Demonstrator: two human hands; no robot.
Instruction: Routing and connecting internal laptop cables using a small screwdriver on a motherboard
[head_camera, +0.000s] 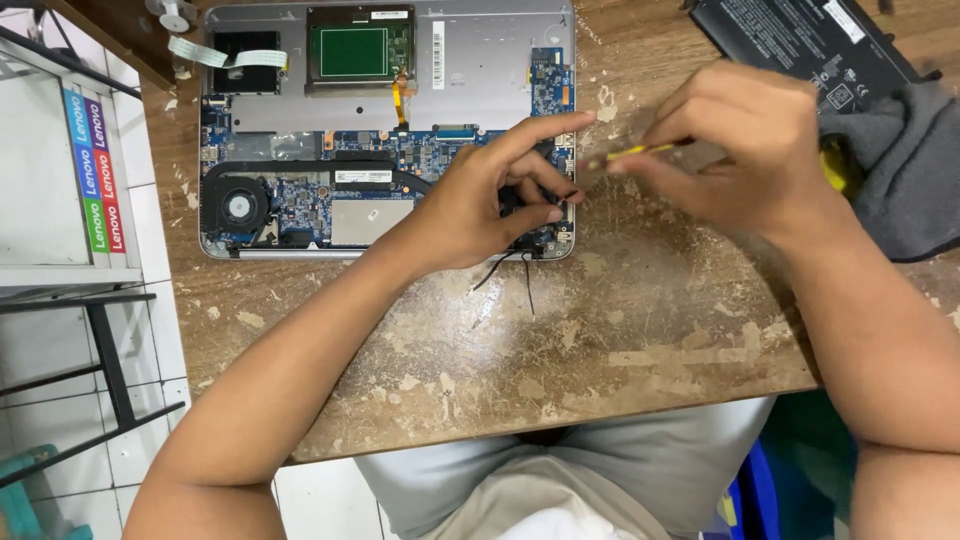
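Resting on the opened laptop (385, 150), left hand (480, 200) fingers curled; right hand (735, 145) pinching a yellow tool (625, 153).

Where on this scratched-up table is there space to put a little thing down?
The bare stretch of the wooden table in front of the opened laptop, between both forearms, is free. Crowded: the laptop's right corner, where the left hand and the right hand with a thin yellow tool work; the grey cloth fills the far right.
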